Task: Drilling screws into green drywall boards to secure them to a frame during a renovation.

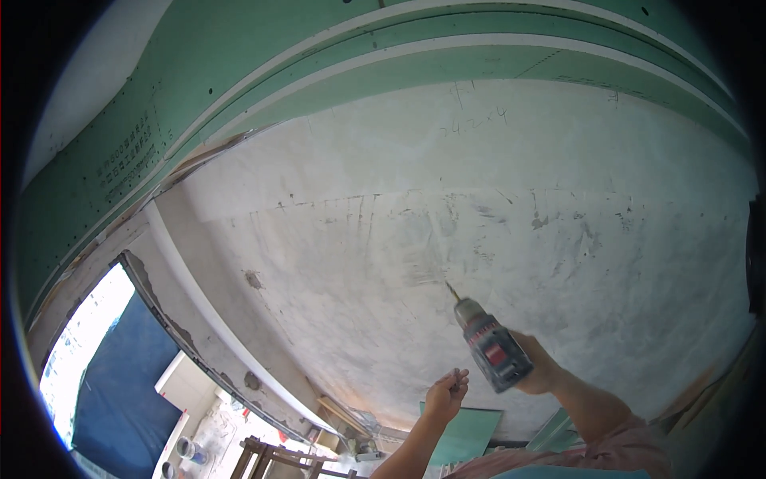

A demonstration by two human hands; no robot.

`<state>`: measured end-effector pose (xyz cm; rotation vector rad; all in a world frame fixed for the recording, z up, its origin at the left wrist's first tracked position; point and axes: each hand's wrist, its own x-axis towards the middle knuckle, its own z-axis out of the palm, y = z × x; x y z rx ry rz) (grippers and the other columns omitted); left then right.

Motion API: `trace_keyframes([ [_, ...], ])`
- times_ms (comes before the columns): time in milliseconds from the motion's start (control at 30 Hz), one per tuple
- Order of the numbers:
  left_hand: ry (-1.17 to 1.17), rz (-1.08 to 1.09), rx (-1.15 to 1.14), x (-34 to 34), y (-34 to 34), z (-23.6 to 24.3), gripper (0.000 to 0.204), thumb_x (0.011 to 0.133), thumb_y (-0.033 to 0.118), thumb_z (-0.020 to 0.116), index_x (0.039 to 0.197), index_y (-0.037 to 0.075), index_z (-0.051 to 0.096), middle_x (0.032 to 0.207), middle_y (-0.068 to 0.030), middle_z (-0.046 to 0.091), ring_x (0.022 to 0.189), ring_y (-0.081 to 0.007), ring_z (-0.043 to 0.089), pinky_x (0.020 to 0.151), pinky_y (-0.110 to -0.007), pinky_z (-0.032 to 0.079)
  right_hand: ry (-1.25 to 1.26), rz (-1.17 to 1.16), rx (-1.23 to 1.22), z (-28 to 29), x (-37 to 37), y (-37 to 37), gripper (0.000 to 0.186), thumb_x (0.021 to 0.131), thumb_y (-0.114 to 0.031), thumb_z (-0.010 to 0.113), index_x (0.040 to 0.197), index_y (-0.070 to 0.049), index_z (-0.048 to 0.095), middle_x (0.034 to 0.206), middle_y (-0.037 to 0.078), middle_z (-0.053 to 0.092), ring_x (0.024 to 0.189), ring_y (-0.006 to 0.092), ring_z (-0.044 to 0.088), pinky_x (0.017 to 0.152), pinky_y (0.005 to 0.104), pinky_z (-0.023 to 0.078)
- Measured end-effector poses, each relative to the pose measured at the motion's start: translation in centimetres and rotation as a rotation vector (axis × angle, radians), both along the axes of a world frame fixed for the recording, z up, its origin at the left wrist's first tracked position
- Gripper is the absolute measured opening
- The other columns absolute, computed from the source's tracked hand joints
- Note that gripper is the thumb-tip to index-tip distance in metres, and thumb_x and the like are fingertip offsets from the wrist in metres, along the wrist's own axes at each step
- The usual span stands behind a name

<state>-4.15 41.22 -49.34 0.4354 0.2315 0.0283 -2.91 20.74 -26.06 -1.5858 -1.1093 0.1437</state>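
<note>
Farthest left, well apart from the person's fingers and lower than them, two pails stand beyond the curved opening: a smaller one cut by the rim of the view and, just right of it, a larger greyish pail. What either holds is too small to tell. Between these and the fingers is a dark wooden stand.

Next comes the left hand, its fingers curled nearly closed, thumb against fingertips, pinching a small dark piece. Below and right of those fingers leans a green board.

Up and right of the left fingers is the power drill, its bit pointing up and left toward the grey wall; whether the tip touches cannot be told. The right hand is wrapped round the drill's grip, the fingers largely hidden behind it.

The step in hand looks like readying the drill at the wall; the next move probably calls for a steady right grip and a well-aligned bit.
</note>
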Motion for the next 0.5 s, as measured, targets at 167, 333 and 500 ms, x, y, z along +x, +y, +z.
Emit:
trace_keyframes([
  [167, 0.009, -0.015, 0.027, 0.2, -2.2, 3.3, 0.019, 0.1, 0.01, 0.053, 0.114, -0.004, 0.056, 0.115, -0.0179, 0.063, 0.1, -0.0236, 0.062, 0.09, -0.034, 0.054, 0.208, 0.046, -0.141, -7.9, -0.1, -6.5, 0.043, 0.074, -0.008, 0.08, 0.111, -0.004, 0.06, 0.083, 0.0, 0.066, 0.073, 0.0089, 0.057, 0.071, 0.027, 0.051],
  [333, 0.014, -0.086, 0.058, 3.2, -7.8, 6.2, 0.02, 0.1, 0.018, 0.056, 0.11, 0.0, 0.058, 0.112, -0.0142, 0.064, 0.102, -0.0225, 0.061, 0.095, -0.034, 0.05, 0.782, 0.091, -0.022, -14.0, 0.0, -12.2, 0.026, 0.073, -0.006, 0.079, 0.095, -0.003, 0.064, 0.08, 0.0, 0.066, 0.071, 0.0088, 0.059, 0.066, 0.0275, 0.051],
  [500, -0.095, -0.294, 0.041, 5.7, -11.2, 5.2, 0.019, 0.102, 0.025, 0.053, 0.097, 0.007, 0.057, 0.092, -0.0067, 0.061, 0.085, -0.018, 0.057, 0.084, -0.032, 0.048, 0.355, -0.095, -0.202, -19.5, 0.3, -15.9, 0.02, 0.074, -0.005, 0.077, 0.09, -0.003, 0.065, 0.08, 0.002, 0.068, 0.071, 0.0105, 0.063, 0.064, 0.0298, 0.052],
])
